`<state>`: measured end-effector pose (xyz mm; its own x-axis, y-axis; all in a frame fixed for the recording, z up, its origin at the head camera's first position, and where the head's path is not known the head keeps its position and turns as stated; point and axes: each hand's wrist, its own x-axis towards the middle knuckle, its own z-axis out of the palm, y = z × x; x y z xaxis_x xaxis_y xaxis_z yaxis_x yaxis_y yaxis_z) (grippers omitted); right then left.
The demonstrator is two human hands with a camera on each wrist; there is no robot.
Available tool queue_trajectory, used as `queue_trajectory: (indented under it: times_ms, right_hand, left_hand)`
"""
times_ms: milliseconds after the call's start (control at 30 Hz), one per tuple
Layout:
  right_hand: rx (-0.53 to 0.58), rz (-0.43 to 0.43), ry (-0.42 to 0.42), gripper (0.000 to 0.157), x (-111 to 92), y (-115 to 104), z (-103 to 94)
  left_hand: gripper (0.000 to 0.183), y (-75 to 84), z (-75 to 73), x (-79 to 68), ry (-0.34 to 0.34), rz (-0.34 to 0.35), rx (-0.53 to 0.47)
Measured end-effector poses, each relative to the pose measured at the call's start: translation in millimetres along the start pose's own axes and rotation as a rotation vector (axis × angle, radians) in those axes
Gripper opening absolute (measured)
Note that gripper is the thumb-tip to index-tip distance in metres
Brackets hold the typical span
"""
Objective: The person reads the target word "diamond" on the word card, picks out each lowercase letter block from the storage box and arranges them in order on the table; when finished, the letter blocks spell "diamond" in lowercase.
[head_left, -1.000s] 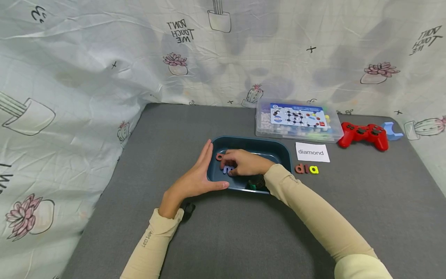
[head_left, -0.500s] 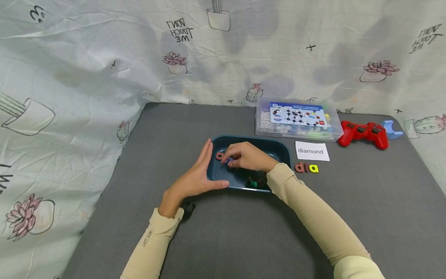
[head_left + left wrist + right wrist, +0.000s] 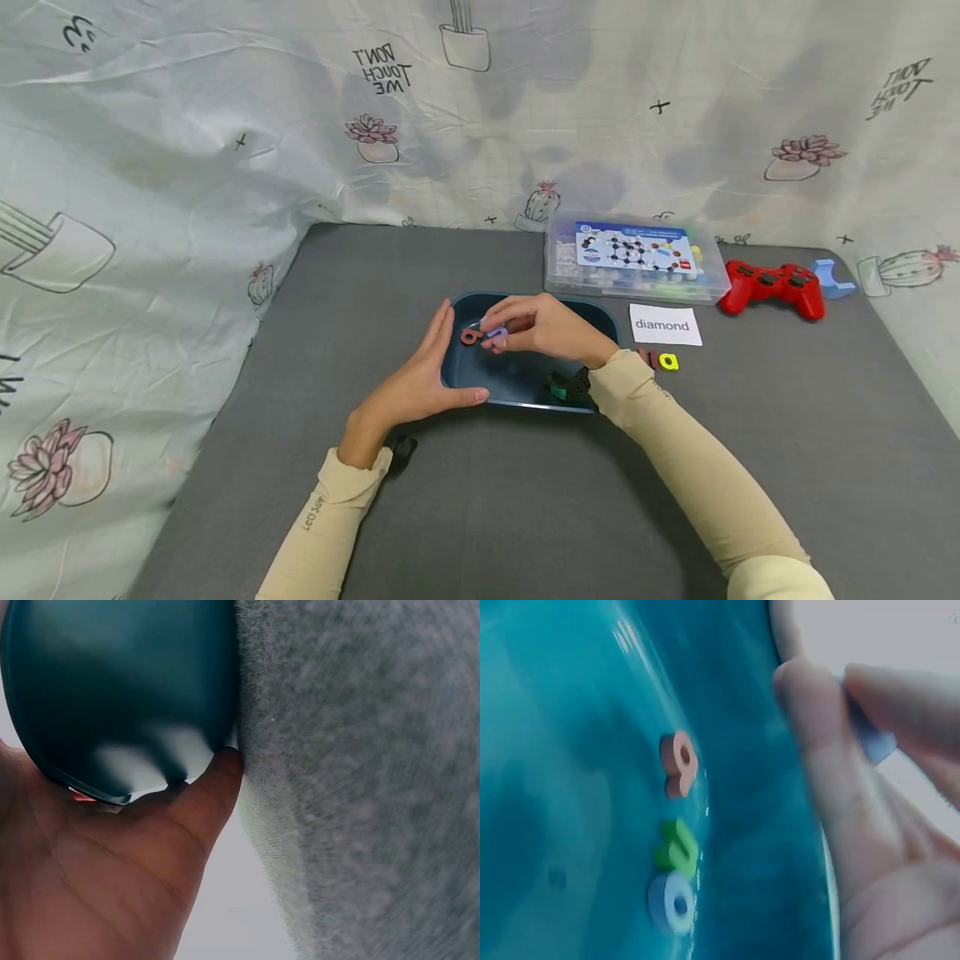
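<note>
From where I stand, the biggest thing is the printed cloth [image 3: 300,100] rising beyond the tray, with the grey table [image 3: 525,500] spread out under it. The dark blue tray [image 3: 517,383] sits in front of the person, and a clear plastic box [image 3: 630,286] with a molecule label lies just beyond its far right corner. The left hand [image 3: 416,385] is spread against the left end of the tray, fingers straight along the outside, thumb stretched along the near rim. The right hand [image 3: 543,327] is over the left half of the tray, finger and thumb pinching a purple letter [image 3: 497,332] clear of the tray floor. Well to the right of the tray lies a red game controller [image 3: 772,286]; a white card [image 3: 665,325] reading "diamond" is just right of the rim, and a light blue curved piece [image 3: 825,271] sits farthest right of it. Something dark [image 3: 579,385] with green beside it is in the tray's near right corner, too small to make out. Near the tray's right side, partly behind the sleeve, are reddish letters [image 3: 652,360] and a yellow "a" [image 3: 668,362]. Inside the tray lie a reddish letter [image 3: 679,763], a green one [image 3: 679,847] and a blue "o" [image 3: 673,904], the last two touching.
</note>
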<state>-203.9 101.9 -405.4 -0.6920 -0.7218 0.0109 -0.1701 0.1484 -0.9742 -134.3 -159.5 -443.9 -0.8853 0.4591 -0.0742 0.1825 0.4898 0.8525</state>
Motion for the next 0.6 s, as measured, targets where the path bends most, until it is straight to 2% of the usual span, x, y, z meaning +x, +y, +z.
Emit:
queue_trajectory:
  times_ms: [100, 233, 600]
  right_hand:
    - [0.057, -0.003, -0.003, 0.032, -5, -5, -2.2]
    - [0.053, -0.007, 0.027, 0.035, -13, -10, -6.4]
    - [-0.091, 0.075, 0.137, 0.045, -40, -22, -24.1]
  left_hand:
    - [0.132, -0.2, 0.5, 0.5, 0.0, -0.004, 0.001]
    - [0.132, -0.8, 1.1, 1.9, -0.003, -0.005, -0.003]
    - [0.133, -0.6, 1.2, 2.6, 0.002, -0.007, 0.015]
